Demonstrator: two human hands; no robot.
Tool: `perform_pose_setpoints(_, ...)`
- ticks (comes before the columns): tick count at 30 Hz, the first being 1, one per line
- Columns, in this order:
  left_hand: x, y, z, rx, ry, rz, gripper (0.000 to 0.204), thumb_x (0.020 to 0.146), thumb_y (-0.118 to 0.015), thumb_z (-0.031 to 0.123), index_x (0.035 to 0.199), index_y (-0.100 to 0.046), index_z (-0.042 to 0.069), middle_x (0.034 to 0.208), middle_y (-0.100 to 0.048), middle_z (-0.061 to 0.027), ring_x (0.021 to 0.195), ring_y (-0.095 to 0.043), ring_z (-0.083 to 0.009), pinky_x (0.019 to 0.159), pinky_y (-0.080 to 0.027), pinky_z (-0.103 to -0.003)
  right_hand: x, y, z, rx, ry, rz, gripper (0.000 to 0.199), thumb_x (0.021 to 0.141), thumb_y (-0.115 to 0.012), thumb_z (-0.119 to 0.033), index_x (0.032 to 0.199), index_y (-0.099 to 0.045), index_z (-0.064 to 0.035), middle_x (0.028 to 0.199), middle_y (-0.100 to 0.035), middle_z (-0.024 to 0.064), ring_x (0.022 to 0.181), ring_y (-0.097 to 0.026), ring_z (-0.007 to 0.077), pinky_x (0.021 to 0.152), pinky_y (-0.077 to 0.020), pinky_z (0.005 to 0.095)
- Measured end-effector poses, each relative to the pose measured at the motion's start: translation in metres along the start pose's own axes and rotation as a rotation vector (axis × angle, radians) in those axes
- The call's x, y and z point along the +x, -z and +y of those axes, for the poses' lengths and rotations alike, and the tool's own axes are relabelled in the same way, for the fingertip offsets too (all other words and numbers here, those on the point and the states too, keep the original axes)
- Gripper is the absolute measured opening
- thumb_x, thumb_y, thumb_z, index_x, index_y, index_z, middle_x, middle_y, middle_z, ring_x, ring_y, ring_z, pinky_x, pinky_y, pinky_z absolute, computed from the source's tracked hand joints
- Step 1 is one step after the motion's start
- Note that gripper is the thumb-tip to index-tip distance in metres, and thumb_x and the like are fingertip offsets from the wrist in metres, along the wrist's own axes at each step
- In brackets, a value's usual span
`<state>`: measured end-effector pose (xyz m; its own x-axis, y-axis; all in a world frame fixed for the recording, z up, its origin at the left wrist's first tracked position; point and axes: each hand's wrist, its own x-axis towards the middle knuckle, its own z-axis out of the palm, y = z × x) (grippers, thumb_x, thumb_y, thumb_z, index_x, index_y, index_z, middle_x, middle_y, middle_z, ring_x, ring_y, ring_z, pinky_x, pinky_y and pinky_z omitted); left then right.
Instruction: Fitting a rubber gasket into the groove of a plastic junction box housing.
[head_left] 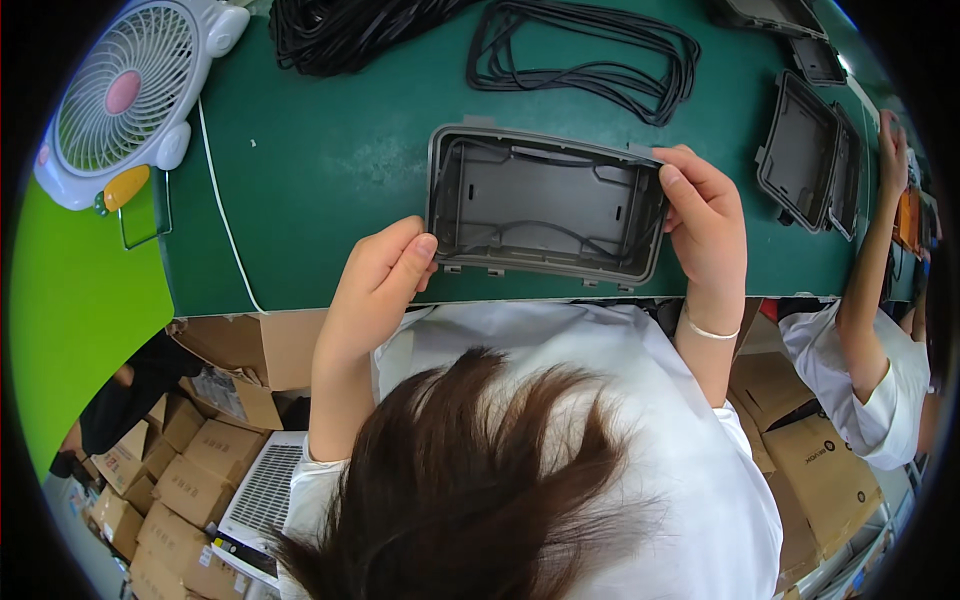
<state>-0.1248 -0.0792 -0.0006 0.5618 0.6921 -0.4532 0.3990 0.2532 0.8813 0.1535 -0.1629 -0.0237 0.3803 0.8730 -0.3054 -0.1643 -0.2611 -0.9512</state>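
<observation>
Between my two hands is a dark grey plastic box (545, 195), its open side facing up, over the front edge of the green table. A thin black rubber cord (550, 228) lies loosely inside it, along the walls and across part of the floor. My left hand (385, 265) grips the box's left end, thumb on the rim. At the opposite end my right hand (705, 205) pinches the upper right corner between thumb and fingers. Any cord under the fingertips is hidden.
Black cord loops (590, 55) and a thick black bundle (350, 35) lie at the table's far side. More grey boxes (800, 150) stand on the right, near a co-worker's arm (870, 270). A white fan (125, 95) stands far left, its white cable (222, 200) crossing the green table (300, 200).
</observation>
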Motion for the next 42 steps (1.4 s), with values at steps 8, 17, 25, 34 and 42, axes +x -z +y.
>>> perform_pose_setpoints(8, 0.003, 0.001, -0.008, 0.088, -0.045, -0.035, 0.030, 0.091, -0.050, 0.016, 0.066, -0.042, 0.002, 0.057, -0.041, -0.0009, 0.054, -0.037, -0.0091, 0.048, -0.033, -0.027, 0.006, -0.005, -0.002, 0.171, -0.105, 0.084, 0.014, 0.086, -0.056, -0.007, 0.097, -0.061, 0.0009, 0.072, -0.045, -0.0053, 0.059, -0.040, 0.0015, 0.049, -0.0318, 0.0182)
perform_pose_setpoints(17, 0.014, -0.011, 0.022, 0.215, -0.233, 0.171, 0.029, 0.079, -0.064, 0.012, 0.101, -0.048, 0.001, 0.070, -0.049, -0.0051, 0.060, -0.046, -0.0124, 0.055, -0.041, -0.027, -0.027, -0.022, -0.022, -0.922, 0.388, 0.202, 0.031, 0.070, -0.068, -0.004, 0.098, -0.057, 0.0011, 0.085, -0.050, 0.0122, 0.073, -0.053, 0.0264, 0.063, -0.0450, 0.0326)
perform_pose_setpoints(25, 0.015, -0.024, 0.033, 0.586, -0.257, 0.116, 0.024, 0.077, -0.058, 0.005, 0.098, -0.048, -0.002, 0.069, -0.055, -0.0151, 0.059, -0.054, -0.0311, 0.056, -0.044, -0.036, -0.023, -0.015, -0.030, -0.902, 0.371, 0.119, 0.040, 0.066, -0.047, 0.010, 0.104, -0.057, 0.0036, 0.091, -0.051, 0.0154, 0.078, -0.053, 0.0304, 0.068, -0.0457, 0.0354)
perform_pose_setpoints(34, 0.010, -0.027, 0.021, 0.302, -0.261, 0.194, 0.020, 0.078, -0.064, 0.006, 0.091, -0.050, 0.000, 0.065, -0.050, -0.0064, 0.053, -0.046, -0.0129, 0.048, -0.040, -0.026, -0.044, -0.005, -0.034, -0.851, 0.333, 0.290, 0.027, 0.070, -0.053, 0.007, 0.096, -0.057, -0.0003, 0.088, -0.053, 0.0094, 0.074, -0.053, 0.0186, 0.059, -0.0427, 0.0271)
perform_pose_setpoints(42, 0.010, -0.026, 0.031, 0.572, -0.346, 0.189, 0.018, 0.076, -0.065, 0.005, 0.075, -0.047, 0.001, 0.068, -0.050, -0.0081, 0.053, -0.048, -0.0181, 0.049, -0.042, -0.028, -0.042, -0.008, -0.029, -0.999, 0.385, 0.282, 0.014, 0.071, -0.061, 0.004, 0.083, -0.054, -0.0003, 0.075, -0.048, 0.0052, 0.062, -0.049, 0.0145, 0.054, -0.0397, 0.0246)
